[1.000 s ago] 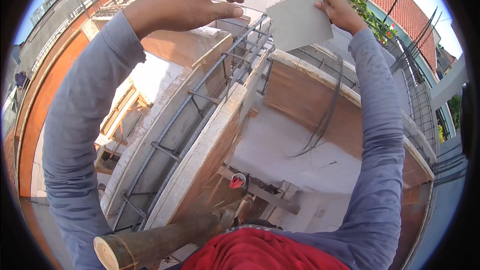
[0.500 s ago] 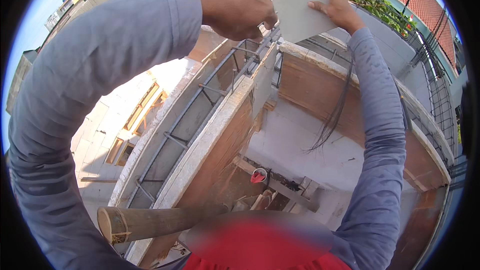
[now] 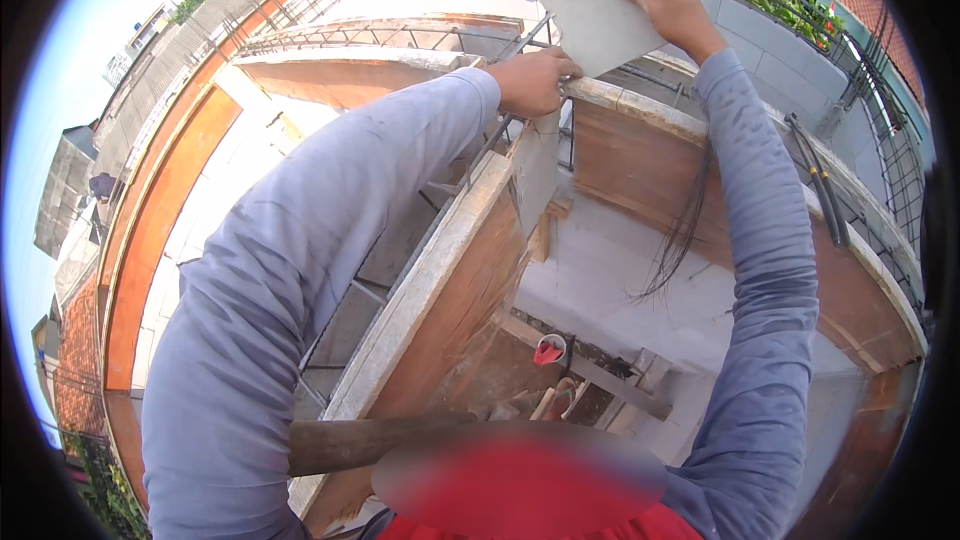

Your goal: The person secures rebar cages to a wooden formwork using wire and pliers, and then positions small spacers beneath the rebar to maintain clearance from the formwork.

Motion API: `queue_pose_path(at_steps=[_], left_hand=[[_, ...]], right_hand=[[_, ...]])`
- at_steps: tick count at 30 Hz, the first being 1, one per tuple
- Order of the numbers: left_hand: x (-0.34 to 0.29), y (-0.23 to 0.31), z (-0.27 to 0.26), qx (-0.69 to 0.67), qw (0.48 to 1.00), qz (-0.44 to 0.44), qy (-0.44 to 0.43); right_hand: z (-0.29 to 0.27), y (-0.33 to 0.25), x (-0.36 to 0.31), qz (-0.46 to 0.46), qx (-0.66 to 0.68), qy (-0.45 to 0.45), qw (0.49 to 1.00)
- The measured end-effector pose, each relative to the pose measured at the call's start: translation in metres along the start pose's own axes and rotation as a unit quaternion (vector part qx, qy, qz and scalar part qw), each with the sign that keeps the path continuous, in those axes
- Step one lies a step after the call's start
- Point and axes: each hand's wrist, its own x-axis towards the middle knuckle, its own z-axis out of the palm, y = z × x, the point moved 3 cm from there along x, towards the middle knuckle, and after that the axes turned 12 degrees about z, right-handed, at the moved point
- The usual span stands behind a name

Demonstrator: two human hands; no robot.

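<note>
A flat grey panel, roughly square with one uneven edge, is tilted in the air at the top. My right hand is closed on its right edge, thumb across its face. Just below its lower left corner, my left hand has curled fingers over the steel bars; what they grip is hidden. Directly under that hand a thin grey sheet stands upright at the end of a formwork board. Steel reinforcement bars run between the boards, partly behind my left sleeve.
Another formwork board borders the right side, with dark thin wires hanging over it. Long-handled cutters lie on the right wall. Below are a small bucket with something red in it and a round timber pole.
My left hand has come down from above the bars to the corner by the thin sheet, its arm swinging inward. My right hand keeps holding the panel, which has shifted slightly up.
</note>
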Motion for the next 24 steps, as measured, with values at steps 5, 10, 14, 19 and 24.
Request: queue_pose_path(at_steps=[5, 10, 14, 19, 24], left_hand=[[0.004, 0.003, 0.001, -0.023, 0.998, -0.057, -0.031], [0.004, -0.001, 0.008, -0.034, 0.998, -0.056, -0.007], [0.011, 0.004, 0.005, -0.06, 0.995, -0.085, -0.006], [0.007, -0.003, 0.009, -0.073, 0.995, -0.068, 0.021], [0.007, -0.007, 0.01, -0.064, 0.996, -0.059, 0.027]], right_hand=[[0.001, -0.009, 0.0, -0.021, -0.009, 0.02, 1.0], [-0.009, -0.009, 0.004, -0.017, -0.073, 0.042, 0.996], [-0.012, 0.007, 0.01, 0.012, -0.047, 0.004, 0.999], [-0.006, 0.014, 0.013, 0.096, -0.024, -0.032, 0.995], [0.003, 0.018, 0.01, 0.096, -0.062, -0.064, 0.991]])
